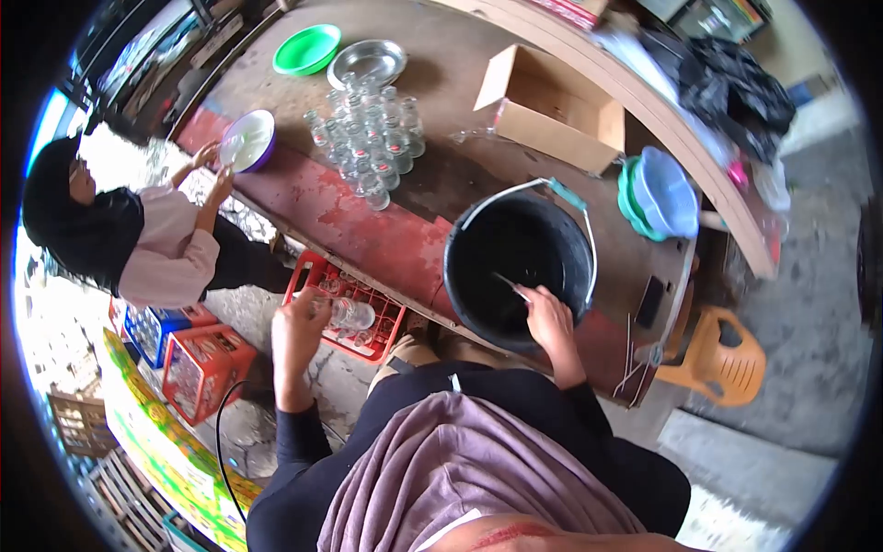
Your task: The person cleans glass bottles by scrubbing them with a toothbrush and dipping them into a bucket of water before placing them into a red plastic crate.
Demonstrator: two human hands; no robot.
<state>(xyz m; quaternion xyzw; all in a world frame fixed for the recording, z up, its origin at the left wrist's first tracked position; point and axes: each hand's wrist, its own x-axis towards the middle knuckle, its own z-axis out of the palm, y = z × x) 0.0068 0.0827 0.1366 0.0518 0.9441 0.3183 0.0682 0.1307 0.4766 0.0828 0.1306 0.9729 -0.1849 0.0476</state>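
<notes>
My left hand (pixel 299 333) is closed around the neck of a clear glass bottle (pixel 352 315), which lies sideways in the air above a red bottle crate (pixel 386 322). Glass bottles stand in that crate. Over the near rim of a large black bucket (pixel 464 276), my right hand (pixel 549 324) pinches a thin, light-coloured stick-like tool (pixel 509 282) pointing into the bucket. Its far end and the bucket's contents are too dark to make out. Several clear glass bottles (pixel 368 138) stand grouped on the table beyond.
A person (pixel 170 244) at the left works at a purple-rimmed bowl (pixel 267 147). On the table (pixel 432 101) are a green basin (pixel 306 51), a metal basin (pixel 382 63), an open cardboard box (pixel 552 120), blue and green basins (pixel 664 193) and a phone (pixel 650 301). An orange chair (pixel 727 363) stands right.
</notes>
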